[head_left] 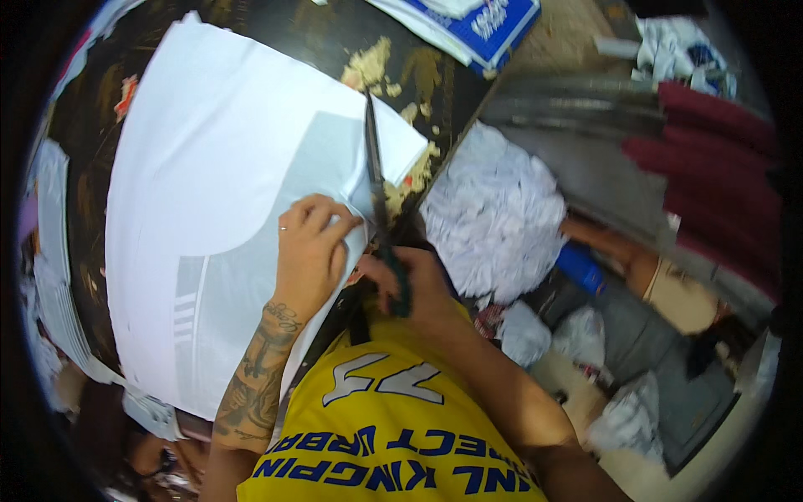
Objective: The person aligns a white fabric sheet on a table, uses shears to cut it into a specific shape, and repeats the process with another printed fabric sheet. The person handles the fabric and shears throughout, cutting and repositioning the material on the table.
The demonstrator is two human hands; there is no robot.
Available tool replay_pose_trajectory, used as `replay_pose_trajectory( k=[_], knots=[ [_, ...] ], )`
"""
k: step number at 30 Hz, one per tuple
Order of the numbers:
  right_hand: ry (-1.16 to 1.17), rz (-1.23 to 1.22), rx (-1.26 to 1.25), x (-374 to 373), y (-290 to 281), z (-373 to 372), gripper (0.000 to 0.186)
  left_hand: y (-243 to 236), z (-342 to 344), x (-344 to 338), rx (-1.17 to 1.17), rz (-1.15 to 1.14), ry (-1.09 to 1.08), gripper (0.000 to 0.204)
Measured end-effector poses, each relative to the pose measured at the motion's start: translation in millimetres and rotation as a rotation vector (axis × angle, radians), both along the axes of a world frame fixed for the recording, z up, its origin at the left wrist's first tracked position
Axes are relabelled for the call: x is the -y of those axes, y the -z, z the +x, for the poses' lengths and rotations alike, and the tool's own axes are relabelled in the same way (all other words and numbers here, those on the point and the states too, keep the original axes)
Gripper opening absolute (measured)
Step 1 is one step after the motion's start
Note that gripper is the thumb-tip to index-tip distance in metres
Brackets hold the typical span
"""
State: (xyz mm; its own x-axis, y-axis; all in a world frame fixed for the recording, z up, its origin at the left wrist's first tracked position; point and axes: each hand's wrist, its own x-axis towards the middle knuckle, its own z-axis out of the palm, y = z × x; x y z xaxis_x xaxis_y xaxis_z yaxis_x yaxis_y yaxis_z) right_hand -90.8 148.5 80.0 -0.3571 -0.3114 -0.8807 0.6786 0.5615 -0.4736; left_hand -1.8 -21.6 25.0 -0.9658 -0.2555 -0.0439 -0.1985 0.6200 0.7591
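"What've we got over there?"

"A dark, stained counter (314, 33), pale crumbly patches (370, 63) on it, and there's the white-and-grey cloth (192, 167), spread across it right in front of the person in the yellow shirt (393, 427)."

"And around it?"

"Busy! Blue package (493, 33) up at the far end, layered pale sheets (52, 201) off to the left. Past the counter's right edge, a big round bundle of white cloth (493, 213), plastic bags (579, 335) lower down, maroon fabric (711, 159) over something grey."

"Now the hands!"

"Left hand (311, 243) on the cloth, fingers curled close together, pinching a small raised fold just beside the blades. Right hand (422, 280) wrapped around the dark green handles of the scissors (374, 159), down by the counter's near edge. The blades point away from the body over the cloth's right side, a white corner lying to the right of them."

"Are those blades parted?"

"Can't tell. I make out one dark length only. The right hand's blurred, its fingers partly hidden at the handles, and the left forearm covers some of the cloth. Those pale sheets? Cut off by the dark rim."
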Motion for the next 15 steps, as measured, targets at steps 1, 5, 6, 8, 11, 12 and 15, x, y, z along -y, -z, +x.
replay_pose_trajectory(
  k=[1,5,6,8,11,12,15],
  knots=[
    [-0.032,0.044,-0.032,-14,-6,-18,0.042,-3,-6,-6,-0.020,-0.012,-0.011,0.038],
    [-0.424,-0.048,-0.198,-90,-41,-113,0.040,-25,-52,-50,-0.011,-0.274,-0.138,0.049],
    [-0.440,-0.056,-0.183,-104,-45,-137,0.040,-29,-70,-63,0.012,-0.364,-0.154,0.052],
    [-0.711,0.039,-0.142,-124,-54,-191,0.044,-34,-91,-86,0.210,-0.286,0.091,0.058],
    [-0.973,0.079,-0.073,-118,-47,-236,0.045,-33,-90,-99,-0.184,0.177,0.253,0.034],
    [-1.106,0.127,-0.079,-108,-42,-249,0.045,-31,-83,-98,-0.157,0.275,0.219,0.033],
    [-1.296,0.016,-0.155,-66,-13,-263,0.053,-18,-65,-75,-0.135,0.031,-0.450,0.032]
  ],
)
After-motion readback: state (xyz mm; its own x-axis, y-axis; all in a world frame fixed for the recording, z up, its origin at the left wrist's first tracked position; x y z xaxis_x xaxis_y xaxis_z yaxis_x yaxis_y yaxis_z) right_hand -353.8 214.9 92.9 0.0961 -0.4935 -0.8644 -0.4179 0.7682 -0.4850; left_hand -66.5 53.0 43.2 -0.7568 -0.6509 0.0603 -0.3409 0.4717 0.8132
